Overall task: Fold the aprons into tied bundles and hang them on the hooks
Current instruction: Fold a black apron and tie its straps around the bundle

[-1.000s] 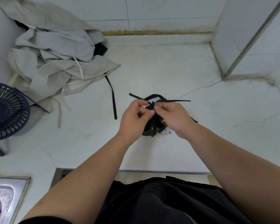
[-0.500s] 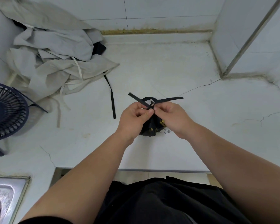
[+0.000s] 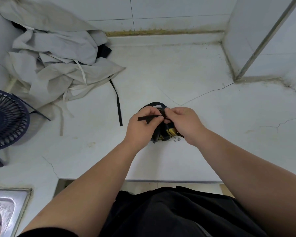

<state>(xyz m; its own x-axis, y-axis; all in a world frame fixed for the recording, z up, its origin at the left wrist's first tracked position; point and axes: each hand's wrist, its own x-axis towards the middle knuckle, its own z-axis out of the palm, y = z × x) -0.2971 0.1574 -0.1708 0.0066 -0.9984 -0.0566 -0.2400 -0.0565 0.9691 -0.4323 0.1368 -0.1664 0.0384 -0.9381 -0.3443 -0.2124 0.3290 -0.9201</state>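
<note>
Left hand (image 3: 140, 127) fingers curl, pinching a black strap (image 3: 148, 118). Right hand (image 3: 184, 122) fingertips pinch the knot atop the black apron bundle (image 3: 166, 132).

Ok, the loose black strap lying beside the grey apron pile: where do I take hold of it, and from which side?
Probably pinch the black strap near its free end, from above on the near side. It lies flat on the counter, and its far end runs under the grey apron pile, so only the near end lifts freely.
</note>
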